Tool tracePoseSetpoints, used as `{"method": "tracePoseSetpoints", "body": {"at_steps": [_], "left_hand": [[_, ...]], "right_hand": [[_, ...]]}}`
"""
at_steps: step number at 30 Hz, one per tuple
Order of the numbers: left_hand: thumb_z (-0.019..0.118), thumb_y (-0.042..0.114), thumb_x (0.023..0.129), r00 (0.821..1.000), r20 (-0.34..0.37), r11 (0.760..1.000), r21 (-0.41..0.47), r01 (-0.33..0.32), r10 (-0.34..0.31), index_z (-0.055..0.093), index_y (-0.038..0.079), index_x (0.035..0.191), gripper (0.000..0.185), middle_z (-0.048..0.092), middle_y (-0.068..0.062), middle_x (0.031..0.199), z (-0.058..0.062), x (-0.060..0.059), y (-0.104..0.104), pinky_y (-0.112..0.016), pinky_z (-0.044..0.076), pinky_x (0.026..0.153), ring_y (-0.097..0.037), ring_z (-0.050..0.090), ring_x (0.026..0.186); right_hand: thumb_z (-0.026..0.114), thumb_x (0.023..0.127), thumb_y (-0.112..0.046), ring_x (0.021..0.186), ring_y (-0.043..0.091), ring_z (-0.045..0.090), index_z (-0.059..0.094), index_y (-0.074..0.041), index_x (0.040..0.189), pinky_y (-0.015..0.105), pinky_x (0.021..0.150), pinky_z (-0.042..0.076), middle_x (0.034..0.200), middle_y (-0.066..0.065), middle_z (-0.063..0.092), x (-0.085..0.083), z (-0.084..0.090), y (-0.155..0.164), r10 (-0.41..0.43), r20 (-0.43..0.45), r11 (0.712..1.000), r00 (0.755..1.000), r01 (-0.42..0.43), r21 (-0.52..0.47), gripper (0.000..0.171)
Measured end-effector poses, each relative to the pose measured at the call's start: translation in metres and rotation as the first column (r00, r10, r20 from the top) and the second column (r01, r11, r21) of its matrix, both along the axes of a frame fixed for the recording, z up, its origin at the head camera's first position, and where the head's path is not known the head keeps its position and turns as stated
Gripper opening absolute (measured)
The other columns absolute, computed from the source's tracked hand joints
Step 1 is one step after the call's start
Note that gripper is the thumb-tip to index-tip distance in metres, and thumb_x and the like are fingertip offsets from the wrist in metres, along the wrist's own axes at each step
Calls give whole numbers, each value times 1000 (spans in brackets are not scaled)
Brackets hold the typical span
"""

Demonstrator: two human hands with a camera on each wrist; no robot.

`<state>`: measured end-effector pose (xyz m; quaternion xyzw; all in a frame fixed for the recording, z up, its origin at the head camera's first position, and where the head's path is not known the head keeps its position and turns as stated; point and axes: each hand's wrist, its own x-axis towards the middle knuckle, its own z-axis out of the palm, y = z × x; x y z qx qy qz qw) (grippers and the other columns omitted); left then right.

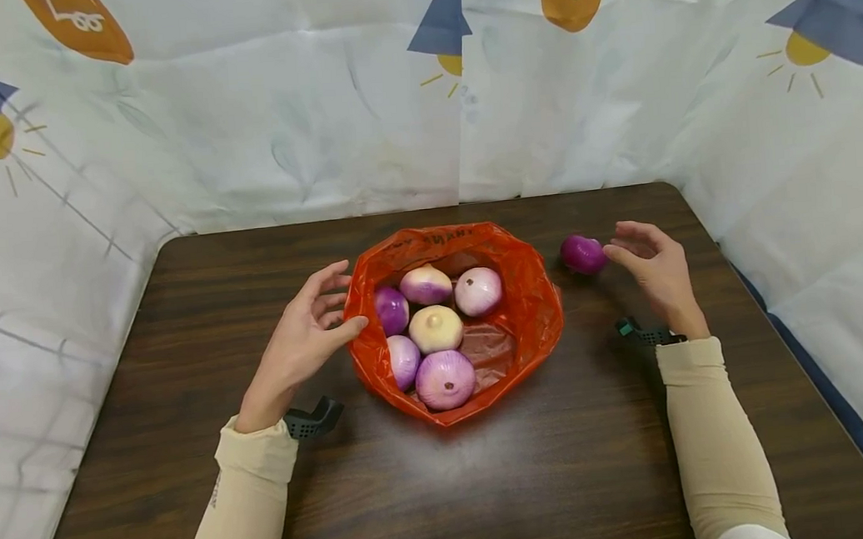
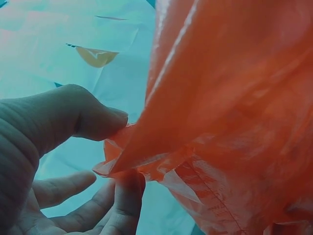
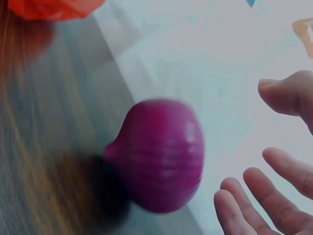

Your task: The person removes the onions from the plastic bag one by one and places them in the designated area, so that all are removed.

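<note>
An orange-red plastic bag [image 1: 546,295] stands on the table with its mouth wide. Several onions lie in it, among them a purple-white one [image 1: 445,380] at the front and a pale one [image 1: 436,328] in the middle. My left hand [image 1: 304,337] is at the bag's left rim; in the left wrist view, thumb and fingers pinch a fold of the bag [image 2: 210,98]. Right of the bag is a purple onion [image 1: 583,255]. Beside it my right hand [image 1: 653,271] has its fingers spread, and the right wrist view shows a gap between them and the onion [image 3: 159,156].
The dark wooden table [image 1: 551,478] carries the bag and the loose onion. White printed sheeting [image 1: 277,105] hangs behind the table and along both sides. Each wrist wears a dark strapped device, one of them [image 1: 314,418] on the left.
</note>
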<state>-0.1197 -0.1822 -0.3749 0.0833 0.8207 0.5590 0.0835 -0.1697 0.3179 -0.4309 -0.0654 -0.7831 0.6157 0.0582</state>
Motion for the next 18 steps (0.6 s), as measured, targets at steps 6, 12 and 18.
{"method": "tracePoseSetpoints", "body": {"at_steps": [6,12,18], "left_hand": [[75,10,93,1000,-4,1000,28,14,-14,36,11,159,76,49,-19,149,-3,-3,2,-4,49,93,-36,59,129],[74,10,93,1000,4,999,32,7,-7,36,9,158,76,50,-19,149,-4,-2,2,-4,48,92,-36,59,129],[75,13,93,1000,15,1000,22,7,-7,37,13,159,76,50,-17,148,-1,-1,0,-5,48,94,-33,59,130]], "right_hand": [[79,92,-20,116,5,66,62,-14,139,6,90,52,128,-10,65,12,21,-16,43,-81,999,996,-45,-24,50],[77,93,-14,117,12,68,62,-11,138,11,90,56,131,-2,66,24,43,-41,151,-130,986,980,-158,-50,48],[76,93,-10,115,15,69,64,-10,137,13,91,57,130,0,68,32,62,-63,234,-168,972,958,-234,16,46]]}}
